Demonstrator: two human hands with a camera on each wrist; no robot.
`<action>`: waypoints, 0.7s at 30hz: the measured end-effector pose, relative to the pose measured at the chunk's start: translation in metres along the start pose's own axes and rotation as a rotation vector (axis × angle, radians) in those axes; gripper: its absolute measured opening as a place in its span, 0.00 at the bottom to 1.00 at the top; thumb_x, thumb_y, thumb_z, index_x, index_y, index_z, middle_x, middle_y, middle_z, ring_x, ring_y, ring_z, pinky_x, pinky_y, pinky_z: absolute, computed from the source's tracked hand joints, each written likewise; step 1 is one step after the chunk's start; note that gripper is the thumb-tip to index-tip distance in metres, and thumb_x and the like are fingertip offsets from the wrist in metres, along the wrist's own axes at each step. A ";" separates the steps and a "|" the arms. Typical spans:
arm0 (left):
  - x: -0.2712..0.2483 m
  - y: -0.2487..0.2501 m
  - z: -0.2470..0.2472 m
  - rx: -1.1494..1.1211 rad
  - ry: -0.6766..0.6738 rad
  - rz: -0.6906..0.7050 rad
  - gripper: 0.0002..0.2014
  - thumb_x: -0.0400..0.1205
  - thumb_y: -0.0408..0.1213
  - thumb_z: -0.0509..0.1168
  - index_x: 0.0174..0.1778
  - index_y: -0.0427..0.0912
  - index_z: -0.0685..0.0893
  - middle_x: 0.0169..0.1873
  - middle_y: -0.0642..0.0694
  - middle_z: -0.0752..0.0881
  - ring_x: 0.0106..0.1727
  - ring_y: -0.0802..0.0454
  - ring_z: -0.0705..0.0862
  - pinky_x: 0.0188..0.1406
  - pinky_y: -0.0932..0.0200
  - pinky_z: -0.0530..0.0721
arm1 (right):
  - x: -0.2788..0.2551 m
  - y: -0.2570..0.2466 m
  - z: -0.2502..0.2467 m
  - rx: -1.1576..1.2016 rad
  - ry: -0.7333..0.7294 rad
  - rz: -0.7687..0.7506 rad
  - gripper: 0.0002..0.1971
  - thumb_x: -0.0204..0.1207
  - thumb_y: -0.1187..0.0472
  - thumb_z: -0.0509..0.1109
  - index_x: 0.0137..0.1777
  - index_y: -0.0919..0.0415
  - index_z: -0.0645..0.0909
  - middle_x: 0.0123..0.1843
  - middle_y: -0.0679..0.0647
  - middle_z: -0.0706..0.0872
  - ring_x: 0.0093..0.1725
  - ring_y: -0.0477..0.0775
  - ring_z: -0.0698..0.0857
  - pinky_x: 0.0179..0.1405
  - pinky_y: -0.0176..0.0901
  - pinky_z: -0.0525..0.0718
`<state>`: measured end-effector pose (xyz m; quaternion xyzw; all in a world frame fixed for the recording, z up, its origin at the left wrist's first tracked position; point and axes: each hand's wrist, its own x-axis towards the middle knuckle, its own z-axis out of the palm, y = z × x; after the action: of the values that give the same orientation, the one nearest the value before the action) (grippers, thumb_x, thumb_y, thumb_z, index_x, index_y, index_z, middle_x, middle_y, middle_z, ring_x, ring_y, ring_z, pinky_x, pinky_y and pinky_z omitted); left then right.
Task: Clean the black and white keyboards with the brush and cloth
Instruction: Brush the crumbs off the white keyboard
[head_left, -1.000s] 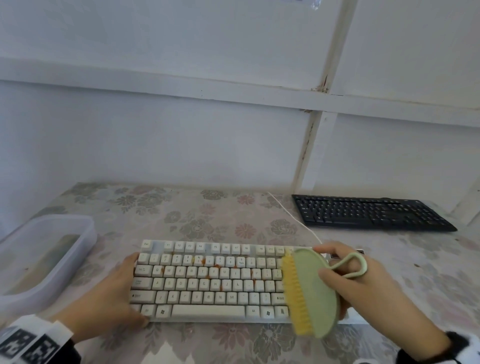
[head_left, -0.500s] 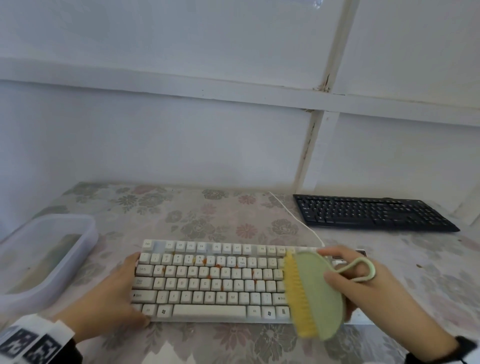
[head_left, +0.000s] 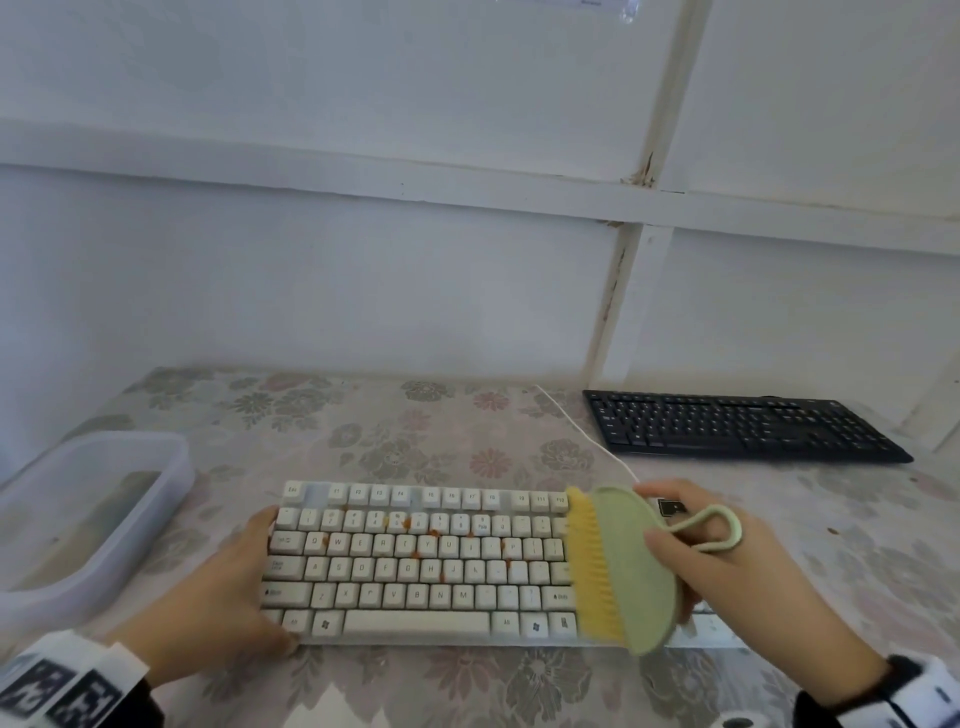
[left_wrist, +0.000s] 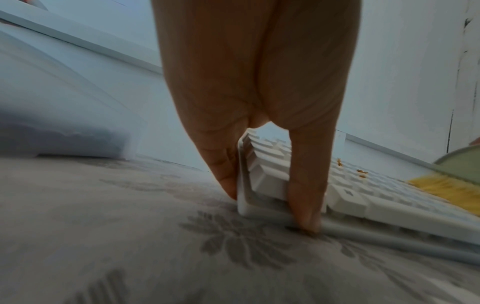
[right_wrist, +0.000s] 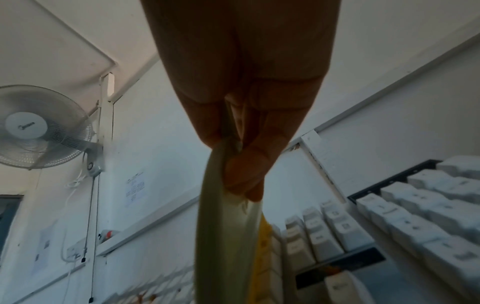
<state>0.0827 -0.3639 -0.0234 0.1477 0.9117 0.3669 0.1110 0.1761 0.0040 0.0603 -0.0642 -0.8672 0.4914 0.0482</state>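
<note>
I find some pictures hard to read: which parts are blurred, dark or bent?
Head view: sharp keyboard, straight wall rails bowed by the lens. Left wrist view: left hand soft, tub at left smeared. Right wrist view: right hand dark against bright walls, brush blurred.

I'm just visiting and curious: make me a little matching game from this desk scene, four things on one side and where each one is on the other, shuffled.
Things:
1. white keyboard
2. black keyboard
3. brush
4. plastic tub

Places:
A. far right of the table, near the wall
B. held in the right hand, bristles on the keys
C. left edge of the table
D. middle front, steadied at its left end by the left hand

Pairs: 1-D, 2-A, 3-B, 4-C
</note>
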 end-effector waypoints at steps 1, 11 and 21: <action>0.000 0.000 0.000 0.004 0.003 0.000 0.44 0.49 0.51 0.75 0.59 0.71 0.59 0.62 0.62 0.75 0.63 0.65 0.76 0.54 0.73 0.74 | -0.004 0.001 -0.001 0.001 -0.046 0.025 0.16 0.78 0.71 0.66 0.52 0.48 0.84 0.31 0.56 0.87 0.25 0.52 0.83 0.21 0.46 0.84; -0.002 0.007 0.000 -0.031 0.011 0.012 0.43 0.47 0.52 0.75 0.57 0.70 0.62 0.61 0.62 0.76 0.62 0.62 0.77 0.63 0.63 0.76 | 0.006 -0.014 -0.012 0.114 0.146 -0.065 0.14 0.77 0.68 0.68 0.55 0.48 0.83 0.35 0.57 0.89 0.30 0.57 0.87 0.25 0.49 0.87; -0.002 0.005 0.000 -0.026 0.009 0.018 0.43 0.48 0.51 0.76 0.59 0.68 0.63 0.62 0.62 0.76 0.64 0.62 0.76 0.68 0.58 0.76 | 0.013 -0.010 0.007 0.018 -0.051 0.001 0.14 0.78 0.71 0.66 0.54 0.50 0.83 0.35 0.56 0.90 0.30 0.57 0.88 0.24 0.50 0.87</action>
<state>0.0851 -0.3614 -0.0200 0.1531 0.9060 0.3803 0.1054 0.1620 -0.0048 0.0651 -0.0517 -0.8638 0.5005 0.0262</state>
